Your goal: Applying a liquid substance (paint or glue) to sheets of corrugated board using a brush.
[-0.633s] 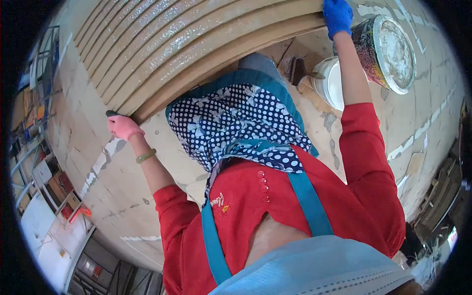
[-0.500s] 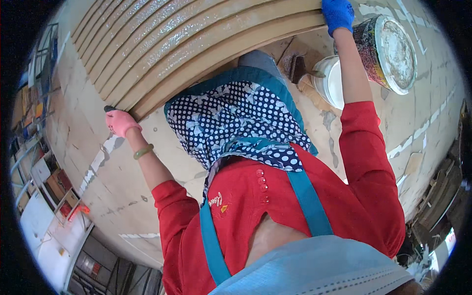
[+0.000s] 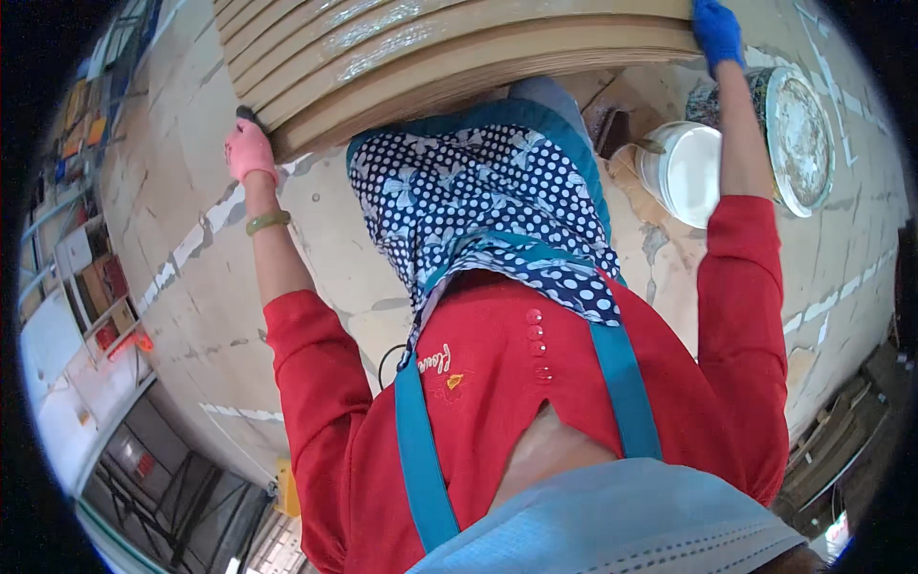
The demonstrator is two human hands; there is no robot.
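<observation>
A wide stack of tan cardboard sheets [image 3: 459,36] is fanned out in overlapping steps at the top of the view, with a wet, glossy coating along its exposed strips. My left hand [image 3: 251,151], in a pink glove with dark fingertips, grips its near left corner. At the opposite end my right hand [image 3: 717,36], in a blue glove, closes around the near right corner. Layers of sheet edges show along the side facing me. The stack's far side is cut off by the frame.
On the right stands a white bucket [image 3: 681,170], beside a brush [image 3: 620,134] with dark bristles. Behind my right forearm is a larger stained bucket [image 3: 805,143] with a crusted top. Worn flooring [image 3: 191,297] surrounds me; metal racks [image 3: 57,230] line the left.
The stack sits higher and farther right in view and is turned slightly. Its stepped strips look closer together, and its near edge shows thicker. Both hands moved with it, still holding its ends.
</observation>
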